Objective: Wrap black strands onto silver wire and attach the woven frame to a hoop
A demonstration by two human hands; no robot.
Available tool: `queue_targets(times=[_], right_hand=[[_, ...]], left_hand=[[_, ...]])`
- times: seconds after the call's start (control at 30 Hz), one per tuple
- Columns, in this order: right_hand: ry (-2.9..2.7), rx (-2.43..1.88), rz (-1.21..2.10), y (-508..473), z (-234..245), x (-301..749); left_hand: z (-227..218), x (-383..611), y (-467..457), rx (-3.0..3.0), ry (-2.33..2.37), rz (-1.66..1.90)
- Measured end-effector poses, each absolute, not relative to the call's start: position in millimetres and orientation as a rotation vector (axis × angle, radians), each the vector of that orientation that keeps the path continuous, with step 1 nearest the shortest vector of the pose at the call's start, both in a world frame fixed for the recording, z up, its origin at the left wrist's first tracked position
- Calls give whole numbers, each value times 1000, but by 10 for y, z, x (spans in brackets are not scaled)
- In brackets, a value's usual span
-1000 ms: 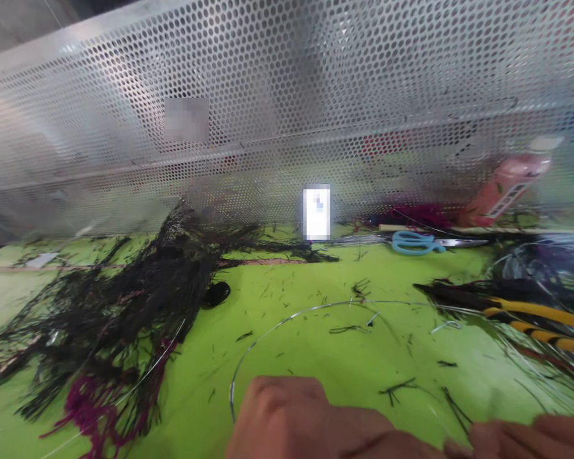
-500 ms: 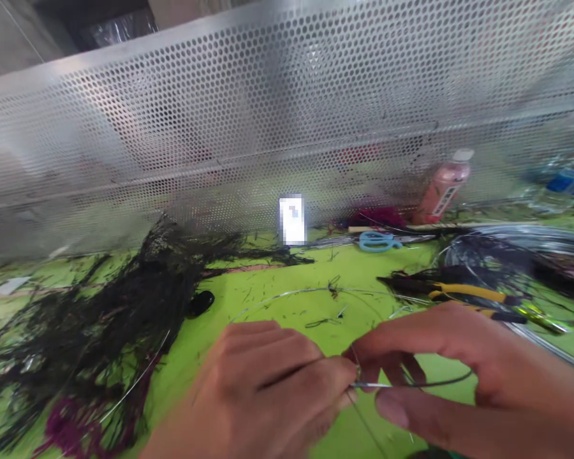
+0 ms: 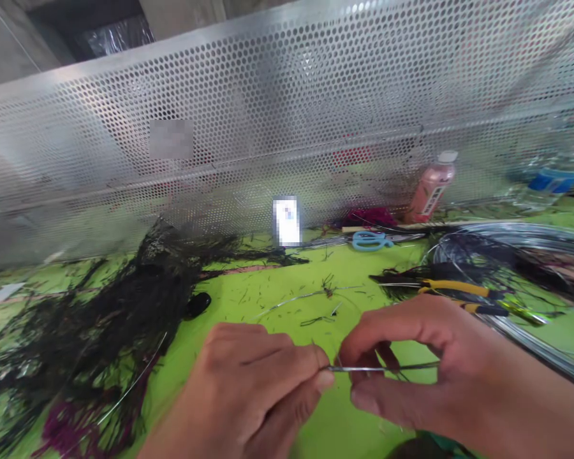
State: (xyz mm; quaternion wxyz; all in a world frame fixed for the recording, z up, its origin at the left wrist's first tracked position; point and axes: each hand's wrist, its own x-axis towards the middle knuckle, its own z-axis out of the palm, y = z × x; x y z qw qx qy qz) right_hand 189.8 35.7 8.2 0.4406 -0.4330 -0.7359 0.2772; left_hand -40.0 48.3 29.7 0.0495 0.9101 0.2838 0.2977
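Note:
My left hand and my right hand meet low in the middle of the view, both pinched on a thin metal wire that runs level between their fingertips. The hands hover just above a bright green table. A longer curved length of wire lies on the table just beyond them. A big heap of black feathery strands lies to the left of my left hand, with some magenta strands at its near edge.
A perforated metal screen walls off the table's far side. Along it lie blue-handled scissors, a pink bottle and a clear bottle. Yellow-handled pliers and a coil of wire sit at the right.
Both hands have come up from the bottom edge into view and closed on the wire; since half a second ago they have shifted slightly, with the wire held more level.

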Motion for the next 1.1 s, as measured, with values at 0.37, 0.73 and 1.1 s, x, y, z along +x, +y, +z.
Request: queue_targets(times=[0.37,0.73,1.1], right_hand=[[-2035,-866,171,346,80,1803],[-2062,-889,144,310,53,1825],[-2098,-958,64,342,19,1815]], left_hand=[[265,-297,451,2538,1005,984],[182,-333,451,2455,988,965],[218,-303,495,2563,891,985]])
